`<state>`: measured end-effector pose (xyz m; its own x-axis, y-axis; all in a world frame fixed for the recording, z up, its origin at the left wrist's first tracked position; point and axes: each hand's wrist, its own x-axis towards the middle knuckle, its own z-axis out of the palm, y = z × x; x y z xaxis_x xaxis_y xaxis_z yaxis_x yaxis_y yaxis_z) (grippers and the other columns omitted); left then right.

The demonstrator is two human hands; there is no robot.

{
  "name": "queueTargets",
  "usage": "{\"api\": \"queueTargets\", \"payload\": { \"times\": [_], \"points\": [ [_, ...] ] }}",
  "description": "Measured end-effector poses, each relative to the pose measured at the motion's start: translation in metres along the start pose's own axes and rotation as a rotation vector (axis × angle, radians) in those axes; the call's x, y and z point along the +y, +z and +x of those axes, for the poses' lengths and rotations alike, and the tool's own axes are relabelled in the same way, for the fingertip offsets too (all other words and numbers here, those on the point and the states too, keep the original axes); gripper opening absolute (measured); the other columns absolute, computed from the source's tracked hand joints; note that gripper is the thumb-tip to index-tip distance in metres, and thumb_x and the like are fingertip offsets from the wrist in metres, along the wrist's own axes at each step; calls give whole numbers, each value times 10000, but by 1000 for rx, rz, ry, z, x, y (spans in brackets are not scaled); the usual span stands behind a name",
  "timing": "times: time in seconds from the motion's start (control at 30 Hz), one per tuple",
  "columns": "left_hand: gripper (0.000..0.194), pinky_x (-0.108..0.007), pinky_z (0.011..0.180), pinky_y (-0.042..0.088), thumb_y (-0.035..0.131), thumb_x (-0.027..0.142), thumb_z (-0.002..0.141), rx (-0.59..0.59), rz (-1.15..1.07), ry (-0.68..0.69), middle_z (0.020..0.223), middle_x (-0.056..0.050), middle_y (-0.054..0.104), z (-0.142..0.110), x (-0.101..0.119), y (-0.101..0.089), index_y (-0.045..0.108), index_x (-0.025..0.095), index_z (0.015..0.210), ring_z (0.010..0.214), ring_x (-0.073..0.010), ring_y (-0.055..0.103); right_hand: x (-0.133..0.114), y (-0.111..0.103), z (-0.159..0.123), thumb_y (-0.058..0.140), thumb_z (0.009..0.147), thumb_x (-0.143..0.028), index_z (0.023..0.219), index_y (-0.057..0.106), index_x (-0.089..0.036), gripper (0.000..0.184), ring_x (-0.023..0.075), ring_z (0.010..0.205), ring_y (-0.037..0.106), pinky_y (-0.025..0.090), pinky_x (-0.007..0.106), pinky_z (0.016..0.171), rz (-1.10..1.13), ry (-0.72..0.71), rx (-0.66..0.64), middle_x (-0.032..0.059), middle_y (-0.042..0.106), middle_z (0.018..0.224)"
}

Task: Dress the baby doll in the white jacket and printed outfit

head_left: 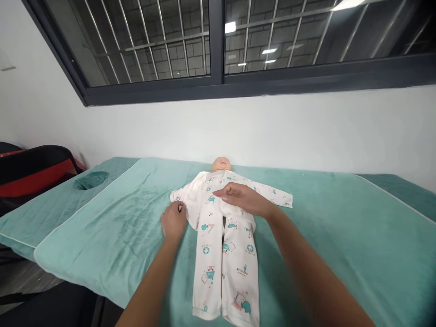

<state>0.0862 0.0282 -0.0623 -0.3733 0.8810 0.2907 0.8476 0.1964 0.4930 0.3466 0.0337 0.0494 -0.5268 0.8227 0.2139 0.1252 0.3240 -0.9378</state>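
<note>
Head view: left hand [173, 221], grip unclear, seemingly straightens white printed-cloth sleeve [185, 191]; gentle tension needed next; right hand [244, 198] unclenched.

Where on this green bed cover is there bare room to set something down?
Widest patch: the green cover, picture right, bordered by the outstretched printed sleeve and right forearm. Another lies between the left hand and the face hole. Crowded: the middle, with baby doll, printed pajamas and right hand.
</note>
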Motion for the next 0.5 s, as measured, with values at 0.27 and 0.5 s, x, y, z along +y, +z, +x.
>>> {"api": "queueTargets", "payload": {
  "times": [0.27,0.5],
  "points": [
    [221,-307,729,378,442,319,890,5,-30,-4,924,-42,690,1,-2,2,638,229,937,866,-228,611,75,-12,-10,606,798,-460,705,483,-209,294,109,555,520,409,253,512,475,-11,836,0,614,721],
    [231,-307,722,373,450,319,883,-7,-12,-5,914,-50,692,0,0,0,648,224,953,858,-230,608,79,-3,-5,598,806,-420,780,585,-204,218,142,723,559,457,262,652,85,16,831,11,613,784]
  ]
}}
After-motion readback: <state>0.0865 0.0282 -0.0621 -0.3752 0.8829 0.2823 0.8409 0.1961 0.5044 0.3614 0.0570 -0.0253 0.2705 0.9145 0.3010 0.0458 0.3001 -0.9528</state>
